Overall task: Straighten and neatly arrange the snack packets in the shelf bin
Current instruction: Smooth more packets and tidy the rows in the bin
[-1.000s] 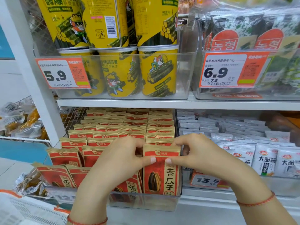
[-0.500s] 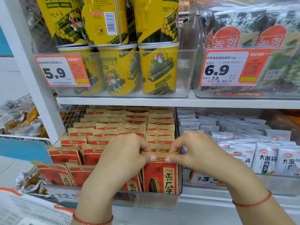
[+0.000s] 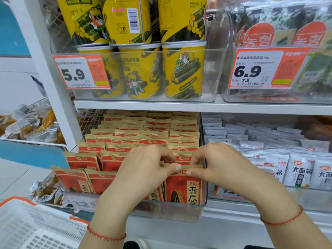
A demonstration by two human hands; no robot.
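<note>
The clear plastic shelf bin (image 3: pixel 181 213) on the white lower shelf (image 3: pixel 251 208) held rows of red and tan sunflower-seed packets (image 3: pixel 125 139). I had the front right packet (image 3: pixel 185 187) upright against the bin's right wall. My left hand (image 3: pixel 143 168) and right hand (image 3: pixel 215 162) each pinched its top edge, thumb in front, probably to seat it level. Yellow canisters (image 3: pixel 181 72) stood above the bin.

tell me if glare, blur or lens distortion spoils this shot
Head view: even, shadowless light; wide-angle bowing tilts the white shelf upright; soft sheen on the clear plastic bin front; the left hand, right hand and red-and-tan seed packet stay sharp.
</note>
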